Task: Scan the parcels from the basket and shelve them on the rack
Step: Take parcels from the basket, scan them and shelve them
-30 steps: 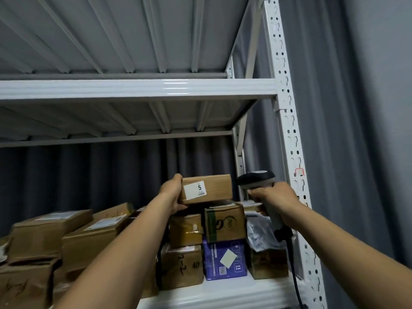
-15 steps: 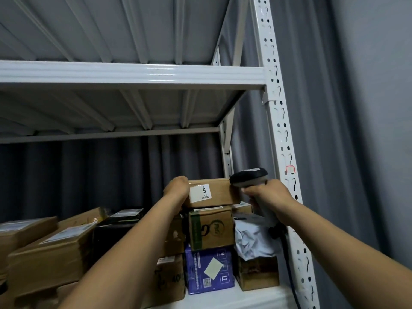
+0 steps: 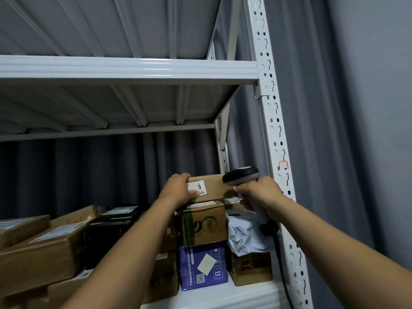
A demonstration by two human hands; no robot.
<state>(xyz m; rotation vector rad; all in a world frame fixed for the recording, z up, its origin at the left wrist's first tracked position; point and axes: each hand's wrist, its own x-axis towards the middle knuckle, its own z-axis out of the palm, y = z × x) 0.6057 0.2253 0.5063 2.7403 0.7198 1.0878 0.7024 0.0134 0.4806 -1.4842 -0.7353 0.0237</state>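
You are at the shelving step now. Your left hand [image 3: 178, 190] grips the left end of a small brown box [image 3: 211, 188], the one with a white sticker [image 3: 197, 188] that says 5. The box sits on top of a tall stack at the right side of the rack [image 3: 270, 121]. Under it is a brown box with green print [image 3: 204, 223], and under that a purple box [image 3: 202, 266].

Your right hand [image 3: 258, 192] is closed around the handle of the scanner [image 3: 242, 176]. Its dark head is right by the right end of the small box. One finger of that hand seems to touch the box edge too. I cannot tell if the box rests fully on the stack or if you hold part of its weight.

A grey bag [image 3: 244, 235] is squeezed in just right of the stack, near the white post. More brown boxes lie far off to the left on the same shelf.

The basket is not in sight.

Next, I think you need to make sure the box sits flat and does not tip. The stack is tall and thin, so let go slowly. Pull your left hand away without dragging the box. Keep the scanner cord [image 3: 282, 270] clear of the stack.
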